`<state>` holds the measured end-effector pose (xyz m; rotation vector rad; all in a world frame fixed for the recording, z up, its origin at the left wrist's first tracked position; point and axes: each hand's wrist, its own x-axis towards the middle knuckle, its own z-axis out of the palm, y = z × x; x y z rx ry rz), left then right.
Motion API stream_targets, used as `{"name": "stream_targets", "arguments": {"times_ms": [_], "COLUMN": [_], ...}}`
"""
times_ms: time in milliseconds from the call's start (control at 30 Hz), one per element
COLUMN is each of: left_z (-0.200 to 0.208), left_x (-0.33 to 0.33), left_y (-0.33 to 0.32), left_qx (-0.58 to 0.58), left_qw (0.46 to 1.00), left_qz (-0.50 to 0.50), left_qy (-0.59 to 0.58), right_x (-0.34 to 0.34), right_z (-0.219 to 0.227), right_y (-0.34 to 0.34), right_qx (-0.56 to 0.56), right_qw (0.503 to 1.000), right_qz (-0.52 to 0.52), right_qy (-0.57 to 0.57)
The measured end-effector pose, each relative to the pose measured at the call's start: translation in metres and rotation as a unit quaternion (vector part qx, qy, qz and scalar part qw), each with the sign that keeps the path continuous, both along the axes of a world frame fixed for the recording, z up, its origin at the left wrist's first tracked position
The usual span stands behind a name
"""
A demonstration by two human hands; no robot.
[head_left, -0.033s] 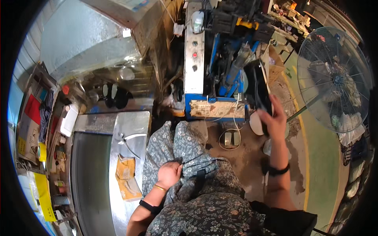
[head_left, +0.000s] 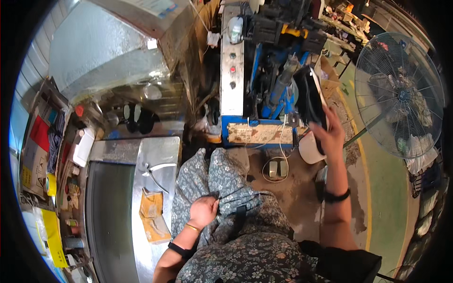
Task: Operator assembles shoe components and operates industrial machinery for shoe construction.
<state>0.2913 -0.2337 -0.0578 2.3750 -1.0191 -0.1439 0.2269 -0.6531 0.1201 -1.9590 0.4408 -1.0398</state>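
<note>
Held at the right by my right hand (head_left: 331,137) is a long, glossy black shoe-like piece (head_left: 309,96) with a pale strip along its right edge. My thumb and fingers close round its lower end; its exact kind is unclear. Just below the fingers shows a rounded off-white part (head_left: 311,149), and I cannot tell whether it belongs to the black piece. The piece is beside a blue-framed machine (head_left: 257,121). My left hand (head_left: 204,211) rests closed on the flowered apron (head_left: 236,254) over my lap; whatever its fingers hold is hidden.
A metal bench (head_left: 158,148) at the left carries pincers (head_left: 155,173) and a yellow-brown cloth (head_left: 153,217). Dark shoe-like items (head_left: 139,118) sit farther back. A large fan (head_left: 401,94) stands at the right. A looped cord (head_left: 283,160) and a pedal (head_left: 278,168) are on the floor.
The black piece has shifted slightly up and tilted, showing more of its glossy face. More of the off-white part shows below it. My left hand stays closed on my lap.
</note>
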Motion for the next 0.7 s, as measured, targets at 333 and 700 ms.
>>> {"name": "stream_targets", "arguments": {"times_ms": [333,700], "left_z": [-0.001,-0.008], "left_x": [0.001,-0.001], "left_y": [0.004,0.012], "left_qx": [-0.021,-0.052], "left_qw": [0.999,0.998], "left_qz": [0.010,0.009], "left_qy": [0.031,0.028], "right_x": [0.155,0.181], "right_z": [0.080,0.059], "right_y": [-0.105,-0.091], "right_qx": [-0.137,-0.188], "right_qw": [0.965,0.880], "right_qz": [-0.134,-0.169], "right_qy": [0.179,0.402]}}
